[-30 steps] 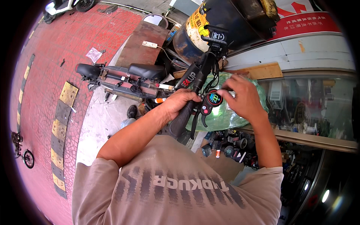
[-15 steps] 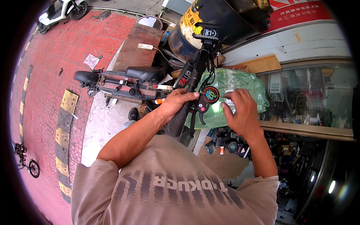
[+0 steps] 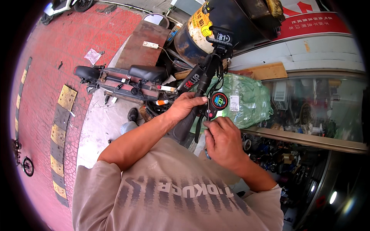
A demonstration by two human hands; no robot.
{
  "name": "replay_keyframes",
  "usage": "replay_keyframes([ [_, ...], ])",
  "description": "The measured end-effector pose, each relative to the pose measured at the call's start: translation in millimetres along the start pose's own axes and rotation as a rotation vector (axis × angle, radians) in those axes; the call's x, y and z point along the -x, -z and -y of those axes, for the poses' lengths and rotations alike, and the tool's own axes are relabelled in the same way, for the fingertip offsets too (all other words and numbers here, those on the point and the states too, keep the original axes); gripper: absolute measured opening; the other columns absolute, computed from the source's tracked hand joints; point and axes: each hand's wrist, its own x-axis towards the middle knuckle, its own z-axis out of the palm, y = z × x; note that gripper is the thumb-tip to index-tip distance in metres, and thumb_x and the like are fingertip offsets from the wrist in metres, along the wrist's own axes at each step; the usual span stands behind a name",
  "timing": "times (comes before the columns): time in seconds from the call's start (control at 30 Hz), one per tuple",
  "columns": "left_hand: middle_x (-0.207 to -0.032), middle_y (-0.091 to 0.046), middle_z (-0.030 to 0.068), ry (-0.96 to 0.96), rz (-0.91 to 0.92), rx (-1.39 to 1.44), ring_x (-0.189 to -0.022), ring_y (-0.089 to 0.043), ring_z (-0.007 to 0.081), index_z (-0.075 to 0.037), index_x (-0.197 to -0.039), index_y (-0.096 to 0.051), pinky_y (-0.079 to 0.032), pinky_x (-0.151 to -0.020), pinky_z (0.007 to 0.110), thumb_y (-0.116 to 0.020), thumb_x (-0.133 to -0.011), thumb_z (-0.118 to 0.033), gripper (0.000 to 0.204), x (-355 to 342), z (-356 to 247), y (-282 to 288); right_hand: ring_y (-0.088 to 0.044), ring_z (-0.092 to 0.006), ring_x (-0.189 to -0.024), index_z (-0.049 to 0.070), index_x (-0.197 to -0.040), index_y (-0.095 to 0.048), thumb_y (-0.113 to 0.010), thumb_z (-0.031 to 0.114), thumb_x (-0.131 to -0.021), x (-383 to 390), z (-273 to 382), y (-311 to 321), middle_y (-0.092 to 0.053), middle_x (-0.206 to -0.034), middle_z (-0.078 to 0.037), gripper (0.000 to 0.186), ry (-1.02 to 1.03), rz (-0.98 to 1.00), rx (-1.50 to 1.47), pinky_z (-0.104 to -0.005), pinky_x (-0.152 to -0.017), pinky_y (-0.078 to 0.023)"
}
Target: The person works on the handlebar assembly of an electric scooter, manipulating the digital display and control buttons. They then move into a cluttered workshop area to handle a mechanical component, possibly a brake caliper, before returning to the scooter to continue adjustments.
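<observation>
My left hand (image 3: 184,108) is closed around the black handlebar (image 3: 180,127) of a folding electric scooter (image 3: 123,82), by the grip. A round display (image 3: 219,101) with a red rim and a small button pad (image 3: 211,115) below it sit beside my thumb. My right hand (image 3: 222,143) is closed below the display, its fingers pinched on what looks like a thin tool (image 3: 209,121) reaching up to the controls; the tool is small and partly hidden. A black brake lever (image 3: 198,131) hangs between my hands. A green plastic-wrapped bundle (image 3: 248,102) lies behind the display.
A dark barrel (image 3: 192,46) stands beyond the handlebar, beside a rusty board (image 3: 135,42). A glass counter (image 3: 320,107) is on the right, cluttered parts (image 3: 293,169) under it. Red paving (image 3: 42,57) with a ramp strip (image 3: 61,134) is on the left, a parked scooter (image 3: 61,7) at the top.
My right hand has come down from beside the display to below it, and the thin tool has turned from across the display to upright. My left hand stays on the handlebar.
</observation>
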Motion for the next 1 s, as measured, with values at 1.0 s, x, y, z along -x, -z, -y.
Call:
replay_keyframes([
  [1.0, -0.102, -0.071, 0.0097, 0.143, -0.034, 0.002, -0.091, -0.068, 0.0161, 0.004, -0.112, -0.070, -0.055, -0.081, 0.032, -0.081, -0.090, -0.044, 0.054, -1.1, -17.2, -11.4, -0.065, -0.0339, -0.080, 0.006, -0.086, -0.064, -0.076, 0.013, -0.085, -38.9, -56.0, 28.7, -0.067, -0.082, -0.010, 0.014, -0.028, 0.027, 0.116, -0.0460, -0.069, -0.052],
])
